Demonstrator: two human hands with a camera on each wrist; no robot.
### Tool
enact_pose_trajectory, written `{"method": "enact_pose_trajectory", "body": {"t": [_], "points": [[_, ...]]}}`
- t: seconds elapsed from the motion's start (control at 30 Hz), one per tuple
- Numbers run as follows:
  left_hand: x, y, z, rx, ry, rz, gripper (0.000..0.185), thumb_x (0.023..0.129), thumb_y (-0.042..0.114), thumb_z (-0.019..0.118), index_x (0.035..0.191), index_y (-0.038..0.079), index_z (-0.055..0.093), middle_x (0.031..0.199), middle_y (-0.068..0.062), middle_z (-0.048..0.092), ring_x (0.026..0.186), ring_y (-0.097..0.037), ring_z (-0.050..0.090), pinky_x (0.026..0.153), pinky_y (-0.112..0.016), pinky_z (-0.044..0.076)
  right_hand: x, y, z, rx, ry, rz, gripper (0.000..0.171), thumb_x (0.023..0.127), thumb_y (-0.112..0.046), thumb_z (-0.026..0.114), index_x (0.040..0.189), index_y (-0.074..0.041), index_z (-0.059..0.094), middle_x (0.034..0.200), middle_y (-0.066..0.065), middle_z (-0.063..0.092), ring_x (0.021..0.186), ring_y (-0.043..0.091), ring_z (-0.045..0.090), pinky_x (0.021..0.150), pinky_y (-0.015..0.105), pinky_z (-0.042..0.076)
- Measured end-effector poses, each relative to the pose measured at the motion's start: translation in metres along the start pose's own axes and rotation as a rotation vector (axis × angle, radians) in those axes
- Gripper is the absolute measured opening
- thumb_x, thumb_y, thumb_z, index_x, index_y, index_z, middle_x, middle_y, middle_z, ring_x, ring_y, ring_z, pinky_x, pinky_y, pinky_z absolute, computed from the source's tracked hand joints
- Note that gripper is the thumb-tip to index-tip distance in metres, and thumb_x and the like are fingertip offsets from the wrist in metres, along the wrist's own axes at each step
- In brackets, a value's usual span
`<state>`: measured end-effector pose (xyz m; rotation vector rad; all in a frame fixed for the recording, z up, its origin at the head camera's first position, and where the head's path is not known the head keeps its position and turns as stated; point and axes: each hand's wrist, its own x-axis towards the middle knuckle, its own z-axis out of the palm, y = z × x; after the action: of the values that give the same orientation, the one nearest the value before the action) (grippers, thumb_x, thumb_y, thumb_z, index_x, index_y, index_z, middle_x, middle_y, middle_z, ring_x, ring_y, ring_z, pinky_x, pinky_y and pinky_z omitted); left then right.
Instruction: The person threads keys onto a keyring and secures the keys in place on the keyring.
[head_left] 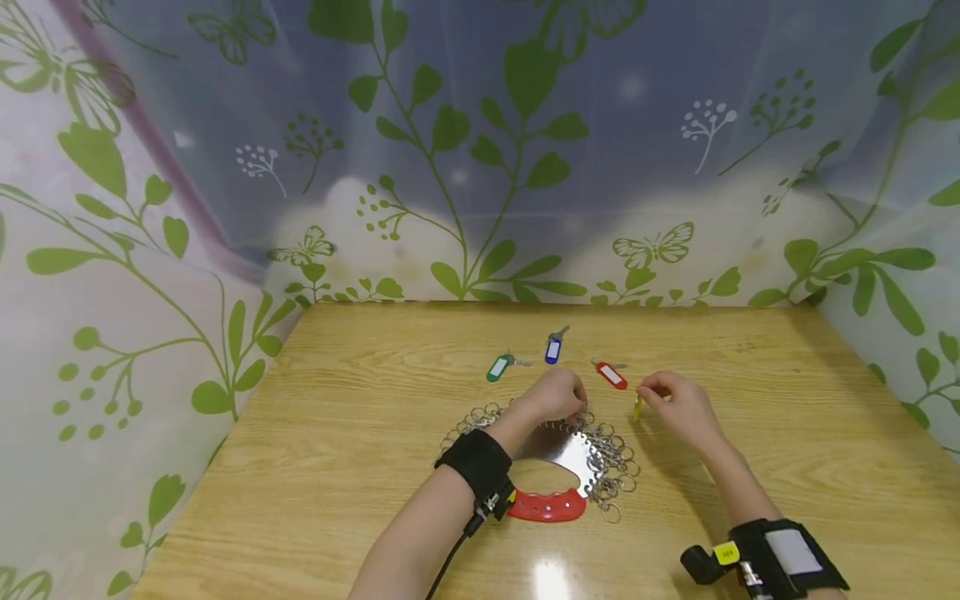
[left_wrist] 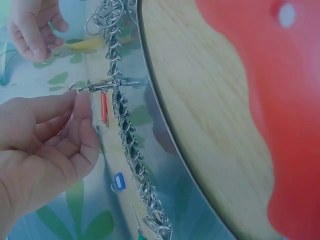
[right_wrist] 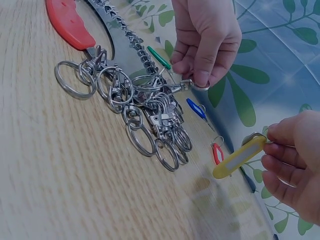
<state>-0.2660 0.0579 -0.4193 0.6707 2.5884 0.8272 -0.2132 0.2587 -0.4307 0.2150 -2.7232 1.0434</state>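
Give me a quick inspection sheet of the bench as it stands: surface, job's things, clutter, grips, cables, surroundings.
Surface: wooden table, with a light glare at the near edge.
Job's things: metal key rack with red handle, rimmed with clips and rings; yellow key tag.
Clutter: green tag, blue tag and red tag lie loose beyond the rack.
Grips: left hand pinches one clip on the rack; right hand pinches the yellow key tag above the table.
Cables: black lead from the left wristband.
Surroundings: leaf-print curtain on three sides.
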Motion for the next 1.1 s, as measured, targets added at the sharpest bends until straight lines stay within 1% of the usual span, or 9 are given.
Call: {"method": "enact_pose_trajectory", "body": {"t": [0.1,0.27,0.33,0.5,0.6,0.7,0.8,0.93,1.1], "points": [[-0.0016,-0.0008,-0.0004,-0.017,-0.014,0.02,0.012,0.09,0.011,0.062,0.087,0.004,0.07,0.068,-0.006,0.064,0.058,-0.016,0.058,0.05,-0.021,0.04,0.0004,-0.0001,0.0007,-0.003,0.009,-0.005,0.015,0.092,-0.01,0.057,0.095,0.003,0.064,0.092,0.016,0.063,0.088,0.034,0.057,0.072,0.047,0.045],[-0.0033,-0.0019,0.0009,-0.006,-0.039,0.063,0.01,0.089,0.008,0.062,0.087,0.002,0.07,0.074,-0.003,0.062,0.061,-0.013,0.058,0.053,-0.022,0.043,-0.0001,0.0003,0.0023,-0.008,0.008,-0.01,0.014,0.091,-0.009,0.058,0.094,0.003,0.064,0.091,0.016,0.064,0.087,0.033,0.057,0.072,0.046,0.045],[-0.0031,-0.0016,0.0015,0.074,-0.017,0.077,0.01,0.089,0.008,0.06,0.089,0.005,0.07,0.078,-0.001,0.062,0.062,-0.011,0.056,0.056,-0.021,0.043,-0.0005,0.0003,0.0027,-0.01,0.005,-0.008,0.014,0.091,-0.01,0.058,0.094,0.002,0.064,0.091,0.015,0.063,0.087,0.033,0.057,0.072,0.046,0.045],[-0.0017,0.0008,0.002,0.359,0.072,0.092,0.015,0.091,0.013,0.056,0.093,0.014,0.071,0.087,0.004,0.065,0.062,-0.007,0.05,0.054,-0.02,0.039,-0.0007,0.0002,0.003,-0.007,0.001,0.008,0.016,0.092,-0.011,0.057,0.096,0.003,0.064,0.092,0.015,0.063,0.088,0.033,0.057,0.072,0.047,0.045],[-0.0022,0.0015,0.0016,0.397,0.089,0.083,0.014,0.091,0.015,0.057,0.089,0.014,0.071,0.081,0.005,0.064,0.056,-0.006,0.047,0.05,-0.02,0.037,0.0,-0.0001,0.003,-0.01,0.004,0.008,0.017,0.092,-0.012,0.057,0.096,0.002,0.064,0.092,0.015,0.063,0.088,0.033,0.057,0.072,0.047,0.045],[-0.0032,0.0007,0.0001,0.32,0.07,0.066,0.019,0.091,0.016,0.059,0.075,0.008,0.069,0.062,0.004,0.053,0.046,-0.007,0.04,0.047,-0.02,0.033,0.0013,-0.0002,0.0039,-0.015,0.008,0.0,0.016,0.092,-0.013,0.058,0.095,0.002,0.065,0.091,0.014,0.063,0.087,0.032,0.057,0.071,0.046,0.045],[-0.0052,-0.0006,-0.0015,0.166,0.031,0.036,0.023,0.089,0.014,0.063,0.069,0.004,0.066,0.053,0.001,0.049,0.043,-0.009,0.042,0.046,-0.019,0.035,0.0022,0.0002,0.0055,-0.017,0.006,-0.011,0.015,0.091,-0.011,0.058,0.094,0.002,0.065,0.089,0.013,0.063,0.085,0.031,0.057,0.069,0.044,0.045],[-0.0076,-0.0019,-0.0026,-0.019,-0.011,-0.009,0.015,0.087,0.012,0.065,0.075,0.003,0.068,0.059,-0.004,0.059,0.052,-0.014,0.057,0.047,-0.022,0.04,0.0026,0.0005,0.0075,-0.012,0.004,-0.023,0.013,0.09,-0.009,0.059,0.092,0.002,0.065,0.088,0.013,0.063,0.084,0.03,0.057,0.068,0.042,0.045],[-0.0091,-0.0027,-0.0033,-0.129,-0.022,-0.026,0.014,0.086,0.012,0.066,0.078,0.002,0.069,0.063,-0.006,0.06,0.055,-0.017,0.055,0.048,-0.022,0.038,0.0043,-0.0014,0.0096,-0.004,0.008,-0.031,0.012,0.09,-0.009,0.059,0.093,0.001,0.065,0.088,0.012,0.063,0.083,0.03,0.057,0.068,0.042,0.045]]}}
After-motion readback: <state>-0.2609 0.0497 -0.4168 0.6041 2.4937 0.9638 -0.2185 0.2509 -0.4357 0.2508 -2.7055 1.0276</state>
